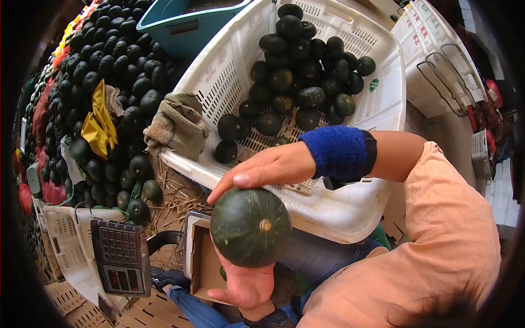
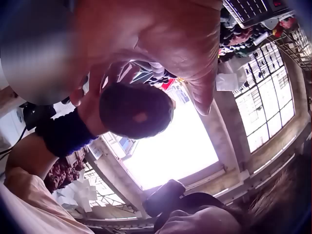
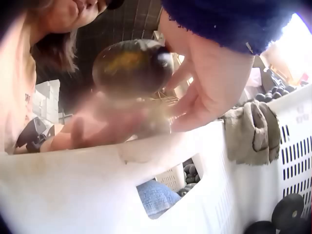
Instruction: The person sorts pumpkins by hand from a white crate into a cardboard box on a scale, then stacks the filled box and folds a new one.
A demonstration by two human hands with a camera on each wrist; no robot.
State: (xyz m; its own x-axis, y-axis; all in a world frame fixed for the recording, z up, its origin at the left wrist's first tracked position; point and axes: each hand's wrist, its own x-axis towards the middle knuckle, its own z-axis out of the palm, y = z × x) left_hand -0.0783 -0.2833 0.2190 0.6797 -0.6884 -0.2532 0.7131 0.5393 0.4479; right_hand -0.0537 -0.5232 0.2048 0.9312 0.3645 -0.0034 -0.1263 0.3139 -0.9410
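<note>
A round, dark green kabocha squash (image 1: 250, 227) with a tan stem scar faces up in the head view. My right hand (image 1: 268, 168), with a blue wristband behind it, holds it from the far side, thumb near its top and fingers along its edge. My left hand (image 1: 249, 285) is palm up at the squash's near side, its thumb stretched away; the squash hides the left fingers. In the right wrist view the squash (image 3: 129, 70) shows a yellow-orange patch, with the blurred left hand (image 3: 105, 122) below it.
A white slatted crate (image 1: 219, 71) holds several squashes, with a rag (image 1: 178, 123) over its corner. At left are a large squash pile (image 1: 117, 60), yellow gloves (image 1: 98, 128) and a scale display (image 1: 120, 257). A cardboard-lined box (image 1: 205, 262) sits below my hands.
</note>
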